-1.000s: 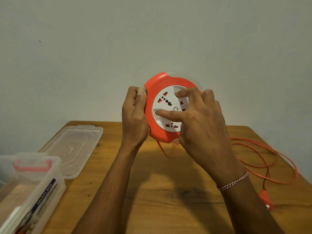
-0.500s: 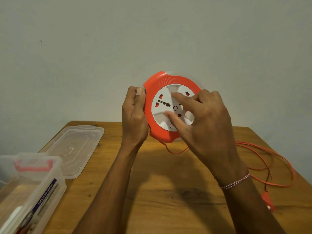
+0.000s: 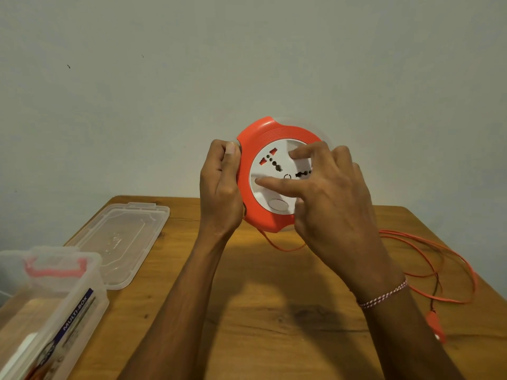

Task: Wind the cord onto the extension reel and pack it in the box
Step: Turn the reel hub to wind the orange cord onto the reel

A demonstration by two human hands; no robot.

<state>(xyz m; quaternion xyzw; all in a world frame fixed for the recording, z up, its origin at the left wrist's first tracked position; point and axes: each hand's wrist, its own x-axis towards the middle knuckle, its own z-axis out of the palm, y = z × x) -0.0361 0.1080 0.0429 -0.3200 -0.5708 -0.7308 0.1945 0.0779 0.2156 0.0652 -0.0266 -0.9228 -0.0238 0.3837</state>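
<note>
Far left on the counter [image 3: 274, 311] the clear box [image 3: 52, 303] sits open, its lid [image 3: 120, 242] just beside it, waiting. The left hand [image 3: 220, 193] has its fingers clamped on the orange rim of the extension reel [image 3: 270, 171], held upright above the counter: rigid plastic, likely light, best gripped by that rim. The right hand [image 3: 329, 198] presses 2 fingers [image 3: 274, 183] onto the white hub, the place to crank, while the thin, limp cord [image 3: 428, 259] lies in loose loops at the right and could snag.

Dim warm light, soft arm shadows on the table [image 3: 274, 338], edges slightly blurred.
</note>
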